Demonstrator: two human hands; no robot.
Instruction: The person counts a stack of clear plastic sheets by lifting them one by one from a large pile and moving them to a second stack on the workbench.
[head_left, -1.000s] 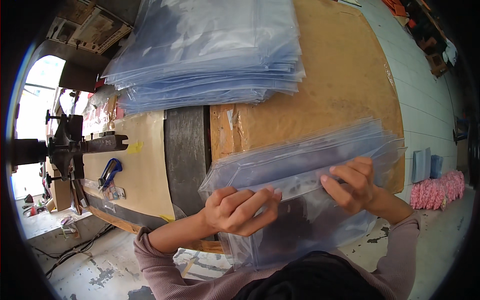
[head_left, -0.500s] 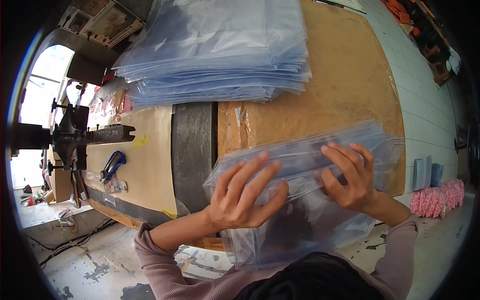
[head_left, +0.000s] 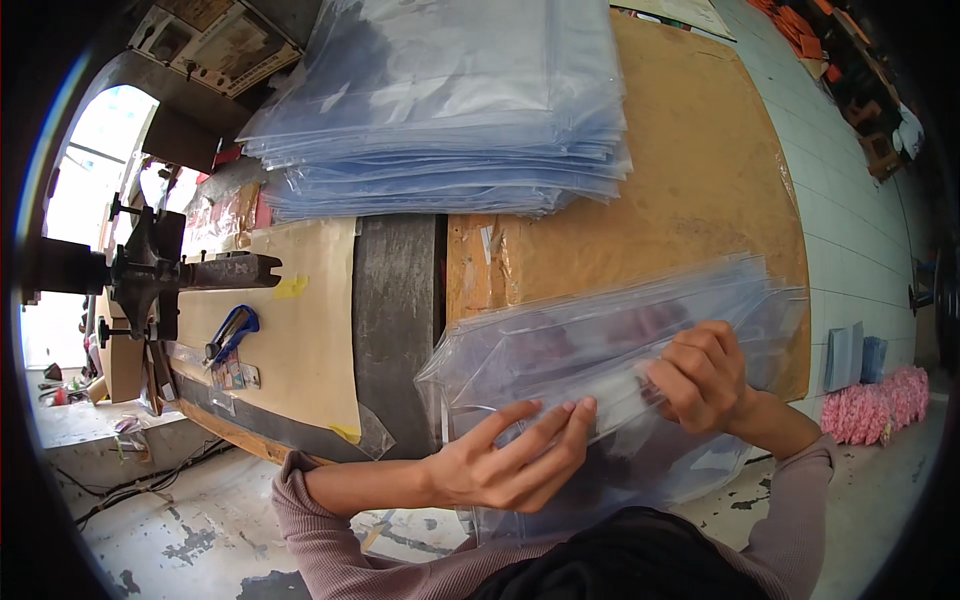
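Observation:
A loose pile of clear plastic bags (head_left: 500, 350) lies across the near edge of the table in front of me, its near part hanging toward my lap. My right hand (head_left: 700, 380) is curled with fingertips pinched on the top plastic, by a whitish glare patch. My left hand (head_left: 515, 460) rests lower on the plastic at the near side; its fingers are stretched out and slightly bent, side by side. Beyond them a thick stack of clear bluish plastic bags (head_left: 450, 130) lies flat on the table.
Brown covering (head_left: 700, 150) spans the table's right part. At left are a dark metal clamp-like machine (head_left: 150, 270), a blue-handled cutter (head_left: 232, 332) and a tan sheet (head_left: 310, 360). A pink bundle (head_left: 880, 408) sits on the tiled floor at right.
Both hands were spread over the plastic. My left hand has moved lower and its fingers have come together; my right hand has curled closed on the plastic. The view has shifted slightly.

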